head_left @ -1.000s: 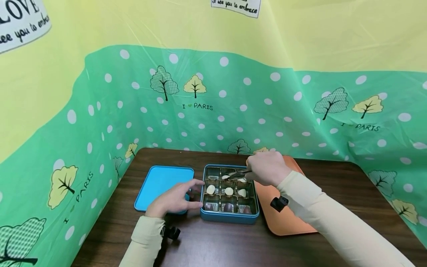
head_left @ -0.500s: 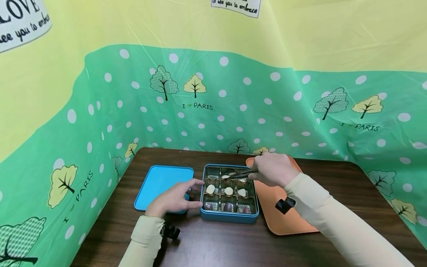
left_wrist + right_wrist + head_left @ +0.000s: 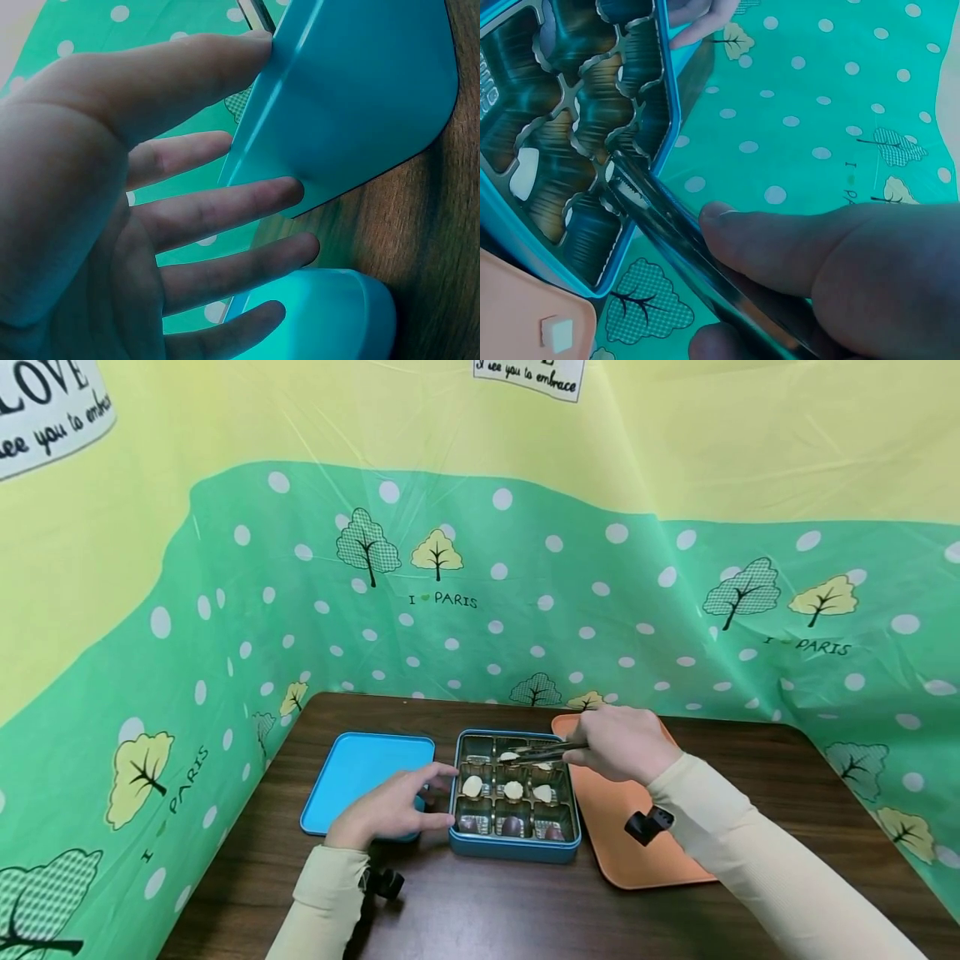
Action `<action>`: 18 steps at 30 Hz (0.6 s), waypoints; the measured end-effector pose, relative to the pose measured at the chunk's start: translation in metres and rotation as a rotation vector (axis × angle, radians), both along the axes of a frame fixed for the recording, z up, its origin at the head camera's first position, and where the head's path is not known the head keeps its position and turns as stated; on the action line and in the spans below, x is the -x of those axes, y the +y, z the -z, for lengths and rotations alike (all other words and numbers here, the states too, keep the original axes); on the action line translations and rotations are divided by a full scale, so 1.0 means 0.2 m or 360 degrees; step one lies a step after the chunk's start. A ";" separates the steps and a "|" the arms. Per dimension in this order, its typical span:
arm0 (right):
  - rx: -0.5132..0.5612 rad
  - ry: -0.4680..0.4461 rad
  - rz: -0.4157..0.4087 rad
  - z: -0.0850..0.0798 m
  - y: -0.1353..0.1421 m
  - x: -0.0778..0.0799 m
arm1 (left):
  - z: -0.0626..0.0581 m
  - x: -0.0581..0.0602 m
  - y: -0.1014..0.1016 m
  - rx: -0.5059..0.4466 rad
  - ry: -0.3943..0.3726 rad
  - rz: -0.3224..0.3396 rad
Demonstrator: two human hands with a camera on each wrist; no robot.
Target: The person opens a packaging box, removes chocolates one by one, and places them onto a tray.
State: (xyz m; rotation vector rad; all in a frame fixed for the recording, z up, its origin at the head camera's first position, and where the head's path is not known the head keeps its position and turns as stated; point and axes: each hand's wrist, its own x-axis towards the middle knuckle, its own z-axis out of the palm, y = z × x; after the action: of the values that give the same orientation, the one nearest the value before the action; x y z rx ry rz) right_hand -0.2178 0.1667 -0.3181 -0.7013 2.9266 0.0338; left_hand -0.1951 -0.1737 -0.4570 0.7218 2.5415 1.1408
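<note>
- On the dark wood-patterned surface point(image 3: 442, 918), a blue box point(image 3: 513, 849) with nine compartments is set between a flat blue lid point(image 3: 371, 760) and an orange tray point(image 3: 637, 860).
- Metal tongs point(image 3: 551, 748) are gripped by the right hand point(image 3: 626, 742); their tips are held at the far row's middle compartment, where a white piece point(image 3: 508, 757) is seen.
- Since a second ago, the right hand has been drawn slightly rightward, while the white piece has been left in that compartment; its placement is judged nearly settled, though whether it is pinched cannot be told.
- No shift is shown by the left hand point(image 3: 390, 802): its fingers are spread and loosely extended, and the box's left side is touched.
- Middle-row white pieces point(image 3: 513, 790) and near-row dark pieces point(image 3: 512, 827) are seen, one per compartment.
- On the tray, a small white block point(image 3: 557, 334) is shown by the right wrist view.
</note>
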 end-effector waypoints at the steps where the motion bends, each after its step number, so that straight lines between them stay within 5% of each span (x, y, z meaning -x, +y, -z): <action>1: 0.0012 0.0002 0.0001 0.00 0.00 0.00 | 0.00 0.00 0.00 0.0005 0.0004 -0.0001; 18: 0.0141 0.0092 0.0031 -0.07 0.07 -0.04 | 0.00 -0.01 0.00 0.0002 -0.0011 -0.0011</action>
State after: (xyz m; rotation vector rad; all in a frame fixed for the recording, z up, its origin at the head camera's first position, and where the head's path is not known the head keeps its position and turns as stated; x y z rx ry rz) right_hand -0.2090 0.1808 -0.3038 -0.6955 3.0056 -0.0792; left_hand -0.1941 -0.1730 -0.4564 0.7081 2.5409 1.1422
